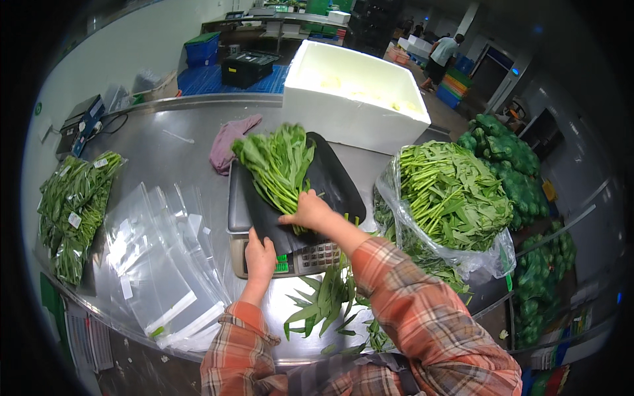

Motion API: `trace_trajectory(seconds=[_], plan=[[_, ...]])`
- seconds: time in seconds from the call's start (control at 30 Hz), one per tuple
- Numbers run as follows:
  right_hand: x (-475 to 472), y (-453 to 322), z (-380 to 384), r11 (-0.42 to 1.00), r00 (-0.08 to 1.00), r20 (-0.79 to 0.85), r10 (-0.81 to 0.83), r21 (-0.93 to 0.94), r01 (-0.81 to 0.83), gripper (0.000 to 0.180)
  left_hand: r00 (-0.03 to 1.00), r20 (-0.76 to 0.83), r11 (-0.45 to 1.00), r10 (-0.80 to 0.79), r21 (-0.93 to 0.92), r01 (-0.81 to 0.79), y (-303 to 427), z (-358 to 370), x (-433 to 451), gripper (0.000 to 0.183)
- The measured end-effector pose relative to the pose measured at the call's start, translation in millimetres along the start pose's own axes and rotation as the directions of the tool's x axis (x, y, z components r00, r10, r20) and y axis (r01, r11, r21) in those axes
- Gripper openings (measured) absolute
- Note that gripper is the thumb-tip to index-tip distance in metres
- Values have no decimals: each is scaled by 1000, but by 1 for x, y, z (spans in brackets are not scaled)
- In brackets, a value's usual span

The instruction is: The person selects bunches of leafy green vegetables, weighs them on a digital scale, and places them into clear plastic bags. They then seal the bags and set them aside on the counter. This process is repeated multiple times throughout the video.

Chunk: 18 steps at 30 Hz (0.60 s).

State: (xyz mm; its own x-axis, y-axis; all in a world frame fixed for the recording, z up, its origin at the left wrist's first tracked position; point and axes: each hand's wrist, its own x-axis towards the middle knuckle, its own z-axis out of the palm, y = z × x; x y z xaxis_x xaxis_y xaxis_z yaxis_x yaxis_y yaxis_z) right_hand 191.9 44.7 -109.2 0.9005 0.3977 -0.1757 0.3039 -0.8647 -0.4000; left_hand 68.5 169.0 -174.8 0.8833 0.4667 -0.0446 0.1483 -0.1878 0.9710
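My right hand [312,212] grips the stems of a bunch of leafy greens [280,166], which look like water spinach. The bunch lies in a black plastic tray [339,175], leaves pointing away from me. At the tray's near left edge, my left hand [261,256] holds the rim between thumb and fingers. Under the tray, sitting askew, is a digital scale [238,255] with a keypad and a lit green display, partly hidden by my left hand. Loose leafy stems [322,302] lie on the steel table in front of the scale.
Clear plastic bags [158,262] are fanned out at left, beside bagged greens [79,213]. A purple cloth [230,143] lies behind the scale. A white foam box [354,116] stands at the back. To the right is a large open bag of greens [450,198], with net sacks [515,173] beyond.
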Motion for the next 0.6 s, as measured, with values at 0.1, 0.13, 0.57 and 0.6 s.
trace_trajectory(seconds=[0.1,0.13,0.57,0.6], plan=[[-5,-11,-33,964,971,-31,-238,-130,232,85,997,-66,997,-41,-74,36,-6,-20,-5,50],[-16,12,-49,888,872,-205,-445,-225,400,65,997,-34,995,-72,-75,69,2,-17,-12,54],[-66,113,-19,114,387,411,-826,-550,827,18,987,105,961,-122,-236,144,-82,0,-148,13],[-70,107,-26,112,362,439,-822,-499,859,18,993,56,973,-103,-202,113,-93,-7,-151,13]])
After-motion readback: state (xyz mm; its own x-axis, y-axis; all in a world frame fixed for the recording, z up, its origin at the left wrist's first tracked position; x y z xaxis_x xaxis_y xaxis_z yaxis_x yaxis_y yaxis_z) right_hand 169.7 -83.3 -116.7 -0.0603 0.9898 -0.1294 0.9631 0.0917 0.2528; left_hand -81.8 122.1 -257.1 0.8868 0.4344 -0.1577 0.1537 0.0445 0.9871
